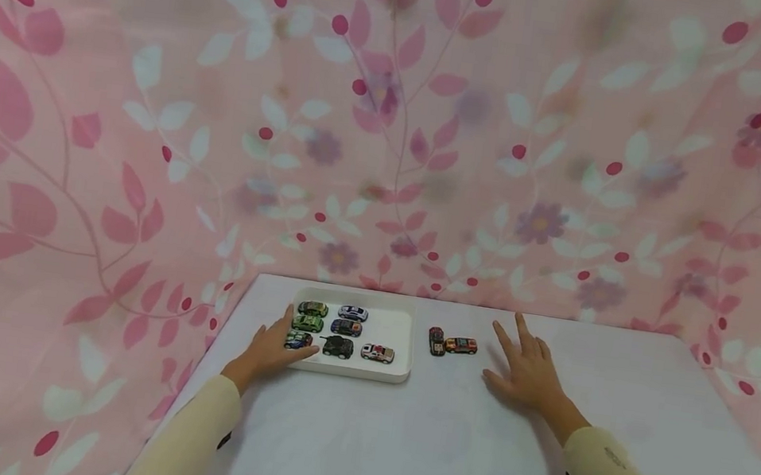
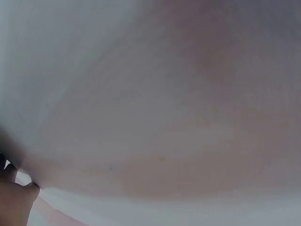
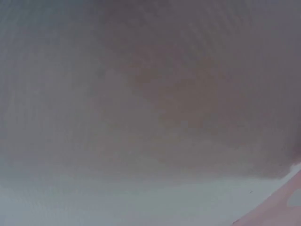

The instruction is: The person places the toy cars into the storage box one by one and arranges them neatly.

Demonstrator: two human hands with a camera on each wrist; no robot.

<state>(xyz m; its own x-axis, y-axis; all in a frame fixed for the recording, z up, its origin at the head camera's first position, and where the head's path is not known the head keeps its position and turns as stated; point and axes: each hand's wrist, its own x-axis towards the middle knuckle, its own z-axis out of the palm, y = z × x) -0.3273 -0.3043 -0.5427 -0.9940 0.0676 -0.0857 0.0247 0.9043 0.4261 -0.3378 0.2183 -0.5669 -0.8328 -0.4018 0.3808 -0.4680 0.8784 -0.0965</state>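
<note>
My left hand [image 1: 274,348] rests at the left end of a white tray [image 1: 399,368], its thumb stretched over the front corner and its fingers along the left side. Inside the tray stand several toy cars: a green one [image 1: 307,323], a black one [image 1: 338,347], a white and red one [image 1: 377,353] and others. A blue-green car [image 1: 299,339] is partly hidden by that hand. To the right of the tray, a dark red toy car [image 1: 436,341] and an orange-red toy car [image 1: 462,345] lie close together. My right hand [image 1: 528,373], fingers spread, is just right of them, holding nothing.
A white cloth [image 1: 396,448] covers the table. Pink floral fabric [image 1: 399,152] hangs behind the table's back edge and along both sides. Both wrist views show mostly blurred pale cloth, with a bit of the left hand [image 2: 16,200] at one lower corner.
</note>
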